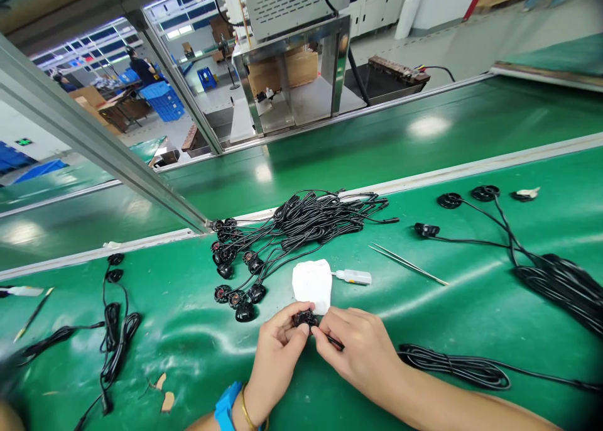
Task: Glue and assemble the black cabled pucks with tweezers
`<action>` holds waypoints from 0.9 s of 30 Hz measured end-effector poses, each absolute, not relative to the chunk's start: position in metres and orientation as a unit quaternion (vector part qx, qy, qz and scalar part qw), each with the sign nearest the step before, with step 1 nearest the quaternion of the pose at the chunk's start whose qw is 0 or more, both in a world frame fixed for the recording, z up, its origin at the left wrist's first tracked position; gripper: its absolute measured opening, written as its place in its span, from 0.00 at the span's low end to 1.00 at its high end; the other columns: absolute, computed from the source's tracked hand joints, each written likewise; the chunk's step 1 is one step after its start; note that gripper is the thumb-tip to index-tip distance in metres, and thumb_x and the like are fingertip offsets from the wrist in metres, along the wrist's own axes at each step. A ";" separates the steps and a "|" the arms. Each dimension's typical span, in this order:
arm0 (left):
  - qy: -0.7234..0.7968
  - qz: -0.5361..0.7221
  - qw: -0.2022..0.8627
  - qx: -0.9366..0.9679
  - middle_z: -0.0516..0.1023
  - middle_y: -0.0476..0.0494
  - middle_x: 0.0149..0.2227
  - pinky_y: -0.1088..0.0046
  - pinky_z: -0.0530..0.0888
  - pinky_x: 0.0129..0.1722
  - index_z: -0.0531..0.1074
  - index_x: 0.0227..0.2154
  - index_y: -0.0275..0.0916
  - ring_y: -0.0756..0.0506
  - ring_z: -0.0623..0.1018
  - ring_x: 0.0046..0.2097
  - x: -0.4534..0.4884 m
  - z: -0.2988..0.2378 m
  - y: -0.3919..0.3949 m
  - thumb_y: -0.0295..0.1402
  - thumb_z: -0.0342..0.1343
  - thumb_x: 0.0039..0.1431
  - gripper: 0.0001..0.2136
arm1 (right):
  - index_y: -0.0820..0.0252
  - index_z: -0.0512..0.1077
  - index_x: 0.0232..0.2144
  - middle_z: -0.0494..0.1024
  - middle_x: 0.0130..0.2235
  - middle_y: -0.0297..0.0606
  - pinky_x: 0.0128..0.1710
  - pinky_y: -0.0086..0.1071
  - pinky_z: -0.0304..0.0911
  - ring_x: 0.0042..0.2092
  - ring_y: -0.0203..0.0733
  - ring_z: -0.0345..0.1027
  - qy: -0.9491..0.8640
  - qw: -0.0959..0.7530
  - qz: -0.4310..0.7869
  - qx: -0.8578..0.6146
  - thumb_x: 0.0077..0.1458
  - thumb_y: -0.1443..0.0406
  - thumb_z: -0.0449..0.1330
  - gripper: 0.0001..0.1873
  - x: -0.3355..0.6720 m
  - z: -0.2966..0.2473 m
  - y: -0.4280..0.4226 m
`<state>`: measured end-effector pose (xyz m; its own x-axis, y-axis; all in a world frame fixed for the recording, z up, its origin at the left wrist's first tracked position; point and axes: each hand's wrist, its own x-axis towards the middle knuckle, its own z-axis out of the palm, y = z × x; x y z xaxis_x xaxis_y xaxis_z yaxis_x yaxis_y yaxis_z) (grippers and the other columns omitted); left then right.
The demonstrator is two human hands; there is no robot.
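Just on the near side of the white cloth (309, 279), the left hand (279, 349) pinches a small black part (305, 318) between thumb and fingers, while the right hand (358, 340) is closed on a slim black piece (335, 342), mostly hidden. Right beside the cloth lies a clear-handled tool (354, 277), with tweezers (409, 265) farther right of it and heaped black cables (320, 217) beyond it
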<state>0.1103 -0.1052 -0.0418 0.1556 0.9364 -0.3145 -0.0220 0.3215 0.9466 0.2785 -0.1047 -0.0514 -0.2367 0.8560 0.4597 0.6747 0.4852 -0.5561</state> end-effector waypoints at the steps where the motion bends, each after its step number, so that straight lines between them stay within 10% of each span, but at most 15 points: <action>1: 0.522 0.390 0.619 0.438 0.84 0.38 0.47 0.64 0.78 0.49 0.80 0.45 0.40 0.40 0.82 0.44 0.111 -0.042 -0.105 0.34 0.63 0.57 0.13 | 0.58 0.63 0.21 0.67 0.20 0.28 0.28 0.31 0.50 0.21 0.32 0.58 -0.778 0.371 0.126 -0.492 0.63 0.65 0.54 0.16 0.278 -0.052 -0.105; 11: 0.524 0.433 0.626 0.382 0.85 0.38 0.41 0.67 0.80 0.41 0.80 0.41 0.38 0.40 0.82 0.43 0.108 -0.047 -0.101 0.35 0.65 0.56 0.11 | 0.57 0.73 0.38 0.75 0.28 0.31 0.33 0.32 0.53 0.27 0.35 0.66 -0.796 0.375 0.113 -0.462 0.66 0.65 0.53 0.08 0.280 -0.051 -0.107; 19: 0.542 0.342 0.558 0.527 0.80 0.36 0.54 0.66 0.80 0.40 0.71 0.59 0.41 0.44 0.82 0.35 0.108 -0.043 -0.112 0.38 0.56 0.65 0.21 | 0.59 0.66 0.24 0.67 0.23 0.32 0.32 0.35 0.48 0.25 0.37 0.59 -0.804 0.364 -0.011 -0.471 0.62 0.72 0.53 0.14 0.278 -0.054 -0.106; 27: 0.539 0.308 0.539 0.570 0.77 0.40 0.58 0.62 0.78 0.52 0.73 0.57 0.46 0.38 0.82 0.49 0.103 -0.049 -0.110 0.35 0.57 0.64 0.19 | 0.59 0.67 0.28 0.68 0.25 0.30 0.32 0.33 0.48 0.25 0.35 0.58 -0.812 0.356 0.088 -0.454 0.63 0.71 0.52 0.11 0.282 -0.057 -0.104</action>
<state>0.1034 -0.1103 -0.0489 0.2302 0.9456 -0.2299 0.2820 0.1613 0.9457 0.2816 -0.1039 -0.0569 -0.3348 0.8002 0.4976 0.6745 0.5723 -0.4664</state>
